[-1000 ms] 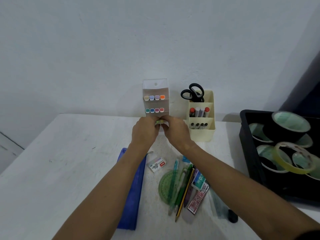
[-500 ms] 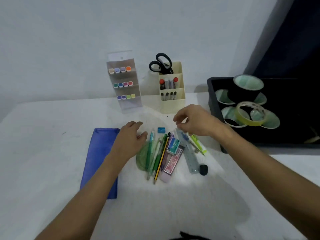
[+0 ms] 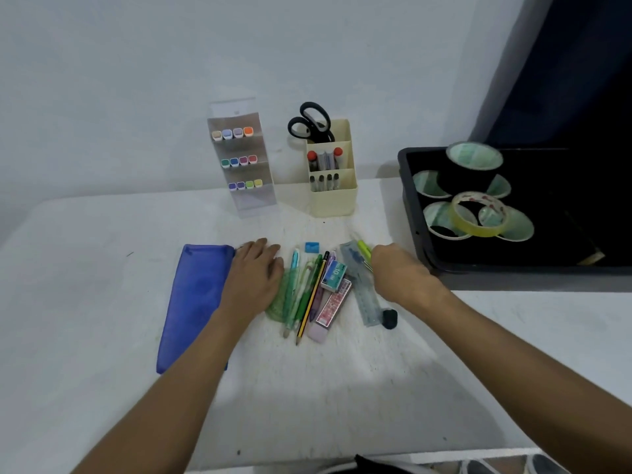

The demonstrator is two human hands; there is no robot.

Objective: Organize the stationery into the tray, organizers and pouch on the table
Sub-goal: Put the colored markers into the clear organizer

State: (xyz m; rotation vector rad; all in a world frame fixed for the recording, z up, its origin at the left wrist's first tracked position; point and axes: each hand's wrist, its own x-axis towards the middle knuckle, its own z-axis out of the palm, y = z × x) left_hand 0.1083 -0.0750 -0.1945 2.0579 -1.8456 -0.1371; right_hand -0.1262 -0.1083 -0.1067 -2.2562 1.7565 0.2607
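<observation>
left hand (image 3: 254, 278): flat on the table, fingers straight and together, palm down. Lies between the pouch and the loose pile, edge over the green protractor. Holds nothing.
right hand (image 3: 398, 273): knuckles up, fingers curled under at the yellow-green highlighter (image 3: 364, 252). Looks like a pinch on its lower end; fingertips hidden, so contact not fully confirmed.
highlighter: tilted, tip pointing away, lying along the clear ruler (image 3: 363, 291), just beside the tray's near-left corner.
pouch (image 3: 195, 302): blue, flat, long axis running away from the camera, left of the pile. Cannot tell whether it is zipped.
loose pile: green protractor (image 3: 277, 307) underneath, teal pen (image 3: 294, 268), green pens, yellow-black pencil (image 3: 309, 307), staple box (image 3: 333, 276), pink patterned eraser (image 3: 333, 304), pale purple eraser (image 3: 318, 333). All touching or overlapping.
outliers: small blue sharpener (image 3: 311, 247) just beyond the pile; black cap-like item (image 3: 390, 319) touching the ruler's near end.
clear organizer (image 3: 242, 165): upright at the wall, three rows of four markers, caps facing out.
cream organizer (image 3: 331, 181): right of the clear one, apart. Black scissors (image 3: 309, 124) in the back slot, markers in the middle, dark pens in front.
tray (image 3: 415, 213): black, right side, holds tape rolls: one black roll stacked on others, one yellowish roll (image 3: 478, 213) on top.
table (image 3: 85, 285): white, scuffed.
obstructions: right hand covers the highlighter's lower end and part of the ruler.
</observation>
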